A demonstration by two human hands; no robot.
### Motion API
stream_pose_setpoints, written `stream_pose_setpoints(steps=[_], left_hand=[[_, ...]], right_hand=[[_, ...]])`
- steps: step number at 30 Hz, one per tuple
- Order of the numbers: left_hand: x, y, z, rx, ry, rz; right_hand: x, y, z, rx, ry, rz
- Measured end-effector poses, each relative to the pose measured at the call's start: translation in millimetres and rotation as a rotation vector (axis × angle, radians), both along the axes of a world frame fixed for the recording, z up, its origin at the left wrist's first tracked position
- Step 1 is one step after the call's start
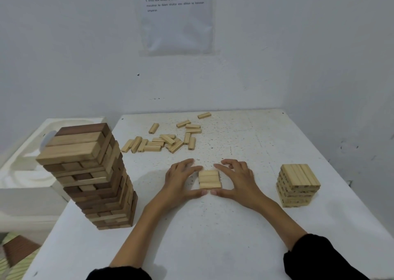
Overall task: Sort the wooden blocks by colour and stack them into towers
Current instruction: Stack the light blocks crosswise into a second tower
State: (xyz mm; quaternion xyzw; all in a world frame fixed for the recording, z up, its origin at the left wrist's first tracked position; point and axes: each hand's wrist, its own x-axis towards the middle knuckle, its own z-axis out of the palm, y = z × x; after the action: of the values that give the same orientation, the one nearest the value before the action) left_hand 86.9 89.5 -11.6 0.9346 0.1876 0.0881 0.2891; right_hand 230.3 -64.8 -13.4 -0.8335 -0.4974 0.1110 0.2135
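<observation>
Three pale blocks (210, 179) lie side by side at table (213, 237) centre. Left hand (181, 179) and right hand (236, 179) flank them, fingers spread and pressing their sides, thumbs meeting at 6 o'clock. Loose blocks (168, 140) at 12 o'clock. Tall mixed tower (91, 173) at 9 o'clock, short pale stack (298, 184) at 3 o'clock.

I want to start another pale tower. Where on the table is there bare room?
Bare table: between right hand and short pale stack; the near strip; the far right corner. Crowded: loose blocks behind the left hand, tall tower at left.
</observation>
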Motion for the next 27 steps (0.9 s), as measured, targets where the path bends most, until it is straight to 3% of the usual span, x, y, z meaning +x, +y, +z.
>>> stream_pose_setpoints(steps=[3, 7, 27], left_hand=[[-7, -7, 1, 0.08, 0.154, -0.011], [-14, -24, 2, 0.233, 0.265, -0.046], [-9, -35, -3, 0.211, 0.246, -0.054]], right_hand=[[-10, -10, -1, -0.156, -0.05, -0.022], [-29, -23, 0, -0.211, -0.067, -0.027], [-29, -23, 5, -0.216, -0.143, -0.006]])
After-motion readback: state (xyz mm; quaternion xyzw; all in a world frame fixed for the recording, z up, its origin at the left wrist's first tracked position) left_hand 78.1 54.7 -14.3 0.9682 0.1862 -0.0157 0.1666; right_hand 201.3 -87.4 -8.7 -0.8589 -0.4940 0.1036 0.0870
